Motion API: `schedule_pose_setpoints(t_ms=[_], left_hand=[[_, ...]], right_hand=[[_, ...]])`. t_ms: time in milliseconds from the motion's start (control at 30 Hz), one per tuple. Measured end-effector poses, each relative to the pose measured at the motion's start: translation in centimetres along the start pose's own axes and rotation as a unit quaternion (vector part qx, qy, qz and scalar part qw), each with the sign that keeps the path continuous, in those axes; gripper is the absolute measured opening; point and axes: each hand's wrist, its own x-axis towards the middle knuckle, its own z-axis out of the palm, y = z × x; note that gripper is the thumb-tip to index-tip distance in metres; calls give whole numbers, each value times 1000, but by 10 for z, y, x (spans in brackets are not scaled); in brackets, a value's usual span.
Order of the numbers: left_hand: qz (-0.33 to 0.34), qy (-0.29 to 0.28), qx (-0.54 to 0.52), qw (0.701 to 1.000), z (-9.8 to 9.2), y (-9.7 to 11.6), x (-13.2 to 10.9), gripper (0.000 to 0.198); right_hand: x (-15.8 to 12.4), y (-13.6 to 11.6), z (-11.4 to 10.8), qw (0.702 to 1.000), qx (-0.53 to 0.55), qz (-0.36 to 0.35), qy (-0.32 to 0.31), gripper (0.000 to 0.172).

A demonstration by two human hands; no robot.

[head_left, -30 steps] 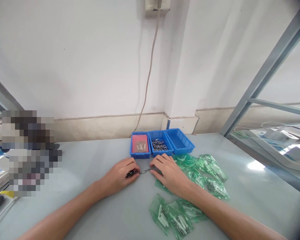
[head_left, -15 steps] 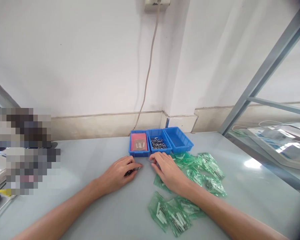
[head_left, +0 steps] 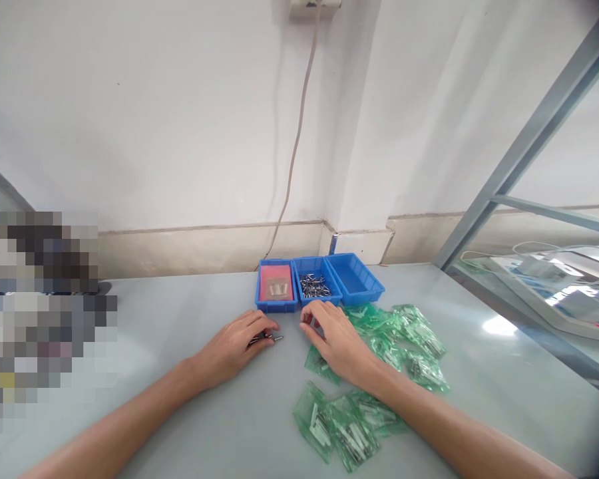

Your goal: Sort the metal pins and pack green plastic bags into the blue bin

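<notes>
"Metal pins (head_left: 278, 338): where do they sit in relation to the grip?"

"Inside the left hand (head_left: 232, 349). Fingers curl over a small bundle from above and the thumb lies along the near side, so that grip is closed around it. Most of the bundle is hidden; one silvery end pokes past the fingertips, aimed toward the right hand (head_left: 337, 340)."

"Does it reach the right hand?"

"The two are apart, with bench (head_left: 170, 319) showing between them. The right hand's grip is curled, thumb and forefinger slightly spread; whether anything is tucked inside, I cannot tell."

"What is around that hand?"

"It rests just in front of the middle blue bin (head_left: 335, 299), where loose pins (head_left: 314, 286) lie heaped at all angles. The left blue bin (head_left: 276, 307) holds a pink sheet (head_left: 268, 274) with a small see-through bag (head_left: 278, 287) on top. The right blue bin (head_left: 367, 295) stands slightly askew."

"And the green stuff?"

"Green plastic bags (head_left: 354, 440), spread beside the right hand and forearm. The nearest show pale strips and metal pieces through the film."
</notes>
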Motion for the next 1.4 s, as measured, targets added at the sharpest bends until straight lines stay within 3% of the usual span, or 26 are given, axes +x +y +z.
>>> schedule_pose_setpoints(t_ms=[300,433,867,1067,1400], left_hand=[[10,5,-21,1000,3,0,1,21],[4,4,-28,1000,4,0,1,22],[31,33,46,998,-6,8,4,36],[17,28,69,997,-6,7,3,23],[1,14,8,1000,-1,4,0,29]], right_hand=[[-5,-5,-1,989,102,-56,-94,9],[-5,-6,1,986,97,-65,-116,9],[-3,-2,3,991,76,-51,-97,7],[-3,1,4,993,77,-39,-77,2],[-3,3,6,994,69,-48,-67,11]])
